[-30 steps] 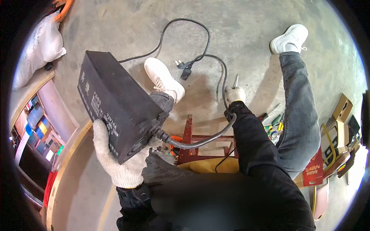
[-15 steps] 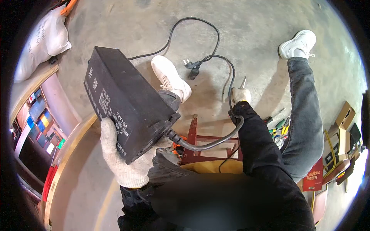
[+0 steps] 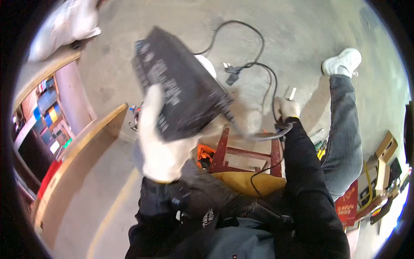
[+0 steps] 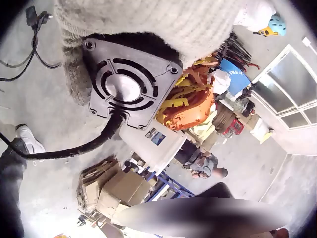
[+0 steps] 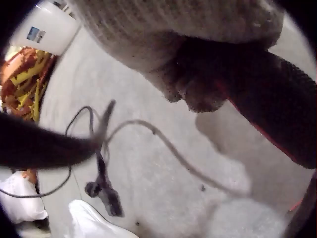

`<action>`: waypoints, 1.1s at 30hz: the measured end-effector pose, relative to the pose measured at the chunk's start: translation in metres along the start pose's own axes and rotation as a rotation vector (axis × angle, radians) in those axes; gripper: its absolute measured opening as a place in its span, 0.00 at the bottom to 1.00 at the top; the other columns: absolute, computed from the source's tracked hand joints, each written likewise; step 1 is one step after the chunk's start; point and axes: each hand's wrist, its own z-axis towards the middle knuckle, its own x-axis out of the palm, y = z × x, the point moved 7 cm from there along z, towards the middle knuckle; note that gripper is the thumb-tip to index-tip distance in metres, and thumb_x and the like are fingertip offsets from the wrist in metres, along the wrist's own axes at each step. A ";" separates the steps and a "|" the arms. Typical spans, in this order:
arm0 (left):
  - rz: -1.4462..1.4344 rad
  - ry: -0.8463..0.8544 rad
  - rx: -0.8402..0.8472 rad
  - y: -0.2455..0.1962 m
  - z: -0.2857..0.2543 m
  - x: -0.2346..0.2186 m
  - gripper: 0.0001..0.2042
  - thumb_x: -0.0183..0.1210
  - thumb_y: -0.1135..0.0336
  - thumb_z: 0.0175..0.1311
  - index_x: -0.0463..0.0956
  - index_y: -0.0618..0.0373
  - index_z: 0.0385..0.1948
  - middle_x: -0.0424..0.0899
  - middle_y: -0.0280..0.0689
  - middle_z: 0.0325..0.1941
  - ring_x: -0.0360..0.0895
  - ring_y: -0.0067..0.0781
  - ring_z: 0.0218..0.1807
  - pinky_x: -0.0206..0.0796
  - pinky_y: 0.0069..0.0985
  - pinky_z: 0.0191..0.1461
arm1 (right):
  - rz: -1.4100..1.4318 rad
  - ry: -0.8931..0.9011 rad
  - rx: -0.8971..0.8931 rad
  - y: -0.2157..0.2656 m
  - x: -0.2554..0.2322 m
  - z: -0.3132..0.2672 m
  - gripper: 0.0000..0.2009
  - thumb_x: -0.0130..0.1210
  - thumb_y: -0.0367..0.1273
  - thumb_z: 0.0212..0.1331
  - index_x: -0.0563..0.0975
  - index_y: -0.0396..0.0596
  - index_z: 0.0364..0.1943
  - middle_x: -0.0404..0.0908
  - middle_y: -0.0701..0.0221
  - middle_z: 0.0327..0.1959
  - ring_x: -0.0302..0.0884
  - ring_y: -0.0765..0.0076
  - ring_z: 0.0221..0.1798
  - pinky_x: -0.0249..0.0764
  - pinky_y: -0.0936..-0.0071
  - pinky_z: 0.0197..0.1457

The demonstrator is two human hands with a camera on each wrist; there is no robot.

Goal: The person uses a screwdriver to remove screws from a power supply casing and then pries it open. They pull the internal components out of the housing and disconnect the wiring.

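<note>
The gloved left hand [image 3: 161, 142] holds a long black box [image 3: 185, 86] with pale lettering, blurred in the head view. Its vented end face [image 4: 131, 89] shows in the left wrist view under the glove [image 4: 148, 22], a thick black cable [image 4: 86, 148] leaving it. Lower right of the box, the gloved right hand [image 3: 288, 108] grips a tool with a pale blade [image 3: 292, 93]; the right wrist view shows its dark, red-edged handle [image 5: 272, 99]. A black plug [image 3: 233, 77] and thin cord [image 3: 263, 47] lie on the floor.
A dark red wooden frame [image 3: 248, 152] stands near the person's legs. At left are a curved wooden edge [image 3: 79, 149] and a white sack [image 3: 64, 28]. Green and yellow tools [image 3: 321, 149] and an open cardboard box [image 3: 387, 144] lie at right. Another person [image 4: 210, 166] is in the background.
The left hand has carried the box up and to the right in the head view, where it now covers most of the nearer white shoe. The whole head view has shifted too; the right hand keeps its tool.
</note>
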 end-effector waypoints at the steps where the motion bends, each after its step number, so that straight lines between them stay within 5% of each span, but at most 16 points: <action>1: 0.030 0.086 0.023 -0.003 0.000 0.009 0.31 0.58 0.39 0.70 0.75 0.56 0.64 0.85 0.48 0.57 0.86 0.51 0.49 0.81 0.45 0.49 | 0.085 0.025 -0.084 0.013 -0.015 -0.004 0.18 0.65 0.43 0.57 0.86 0.38 0.33 0.82 0.68 0.21 0.80 0.71 0.22 0.75 0.67 0.27; 2: -0.163 0.150 -0.106 0.007 0.006 0.010 0.30 0.59 0.42 0.69 0.75 0.55 0.64 0.85 0.46 0.57 0.85 0.52 0.52 0.80 0.52 0.55 | 0.122 0.009 -0.101 0.018 -0.029 -0.001 0.16 0.64 0.41 0.60 0.85 0.38 0.37 0.82 0.69 0.21 0.79 0.72 0.22 0.74 0.70 0.27; 3: -0.190 0.138 -0.062 0.007 0.002 0.013 0.24 0.55 0.44 0.74 0.78 0.53 0.58 0.88 0.41 0.53 0.88 0.44 0.51 0.83 0.48 0.48 | 0.236 -0.035 -0.164 0.018 -0.039 0.007 0.16 0.60 0.40 0.60 0.83 0.36 0.31 0.81 0.68 0.18 0.79 0.71 0.20 0.73 0.69 0.26; 5: -0.209 0.231 -0.048 0.015 0.004 0.013 0.22 0.56 0.45 0.74 0.78 0.51 0.57 0.88 0.41 0.53 0.88 0.45 0.53 0.83 0.51 0.49 | 0.385 -0.030 -0.195 0.044 -0.076 -0.006 0.13 0.62 0.38 0.62 0.84 0.40 0.36 0.79 0.72 0.20 0.76 0.75 0.21 0.72 0.72 0.26; 8: -0.435 0.290 -0.233 0.044 0.013 0.007 0.24 0.58 0.45 0.72 0.76 0.51 0.60 0.85 0.49 0.58 0.83 0.58 0.57 0.81 0.57 0.52 | 0.615 -0.076 -0.331 0.092 -0.133 -0.054 0.11 0.65 0.34 0.64 0.82 0.40 0.42 0.79 0.72 0.25 0.75 0.78 0.24 0.71 0.76 0.28; 11: -0.406 0.347 -0.210 0.047 -0.004 0.012 0.24 0.59 0.45 0.72 0.76 0.53 0.59 0.86 0.48 0.57 0.85 0.56 0.55 0.83 0.54 0.52 | 0.711 -0.140 -0.552 0.131 -0.196 -0.100 0.09 0.64 0.32 0.66 0.82 0.41 0.42 0.76 0.75 0.23 0.72 0.78 0.22 0.69 0.77 0.28; 15: -0.449 0.332 -0.039 0.041 0.013 0.007 0.19 0.58 0.50 0.74 0.76 0.49 0.58 0.87 0.44 0.55 0.88 0.46 0.52 0.84 0.50 0.53 | 0.729 -0.180 -0.696 0.199 -0.239 -0.230 0.09 0.63 0.34 0.71 0.82 0.41 0.43 0.77 0.77 0.25 0.70 0.81 0.23 0.66 0.82 0.28; 19: -0.376 0.292 -0.158 0.028 -0.021 0.017 0.19 0.58 0.53 0.75 0.75 0.49 0.60 0.87 0.44 0.57 0.88 0.46 0.54 0.83 0.48 0.55 | 0.271 -0.038 -0.796 0.241 -0.204 -0.345 0.09 0.61 0.33 0.71 0.85 0.43 0.43 0.81 0.75 0.28 0.74 0.82 0.26 0.70 0.79 0.31; 22: -0.435 0.366 -0.156 0.035 -0.017 0.019 0.19 0.58 0.54 0.74 0.75 0.50 0.61 0.87 0.43 0.55 0.87 0.47 0.54 0.82 0.48 0.57 | 0.118 0.163 -0.889 0.240 -0.136 -0.379 0.08 0.64 0.31 0.67 0.85 0.42 0.44 0.84 0.74 0.32 0.74 0.83 0.27 0.71 0.80 0.31; 23: -0.472 0.408 -0.184 0.037 -0.014 0.021 0.18 0.58 0.55 0.74 0.75 0.51 0.60 0.88 0.42 0.54 0.87 0.46 0.53 0.83 0.48 0.57 | 0.115 0.269 -0.756 0.235 -0.118 -0.387 0.08 0.65 0.30 0.66 0.85 0.42 0.45 0.86 0.71 0.32 0.78 0.81 0.29 0.74 0.78 0.34; 28: -0.351 0.372 -0.138 0.054 0.005 0.013 0.14 0.62 0.61 0.72 0.76 0.53 0.54 0.87 0.39 0.46 0.87 0.39 0.46 0.84 0.38 0.51 | 0.060 0.246 -1.060 0.238 -0.064 -0.373 0.08 0.66 0.29 0.64 0.85 0.41 0.43 0.88 0.64 0.34 0.85 0.70 0.35 0.79 0.72 0.44; 33: -0.385 0.368 -0.179 0.049 -0.006 0.018 0.15 0.62 0.59 0.72 0.75 0.52 0.54 0.85 0.38 0.47 0.86 0.36 0.46 0.84 0.36 0.49 | 0.040 0.169 -1.019 0.237 -0.058 -0.363 0.08 0.68 0.30 0.62 0.85 0.41 0.41 0.89 0.63 0.35 0.88 0.66 0.37 0.80 0.70 0.43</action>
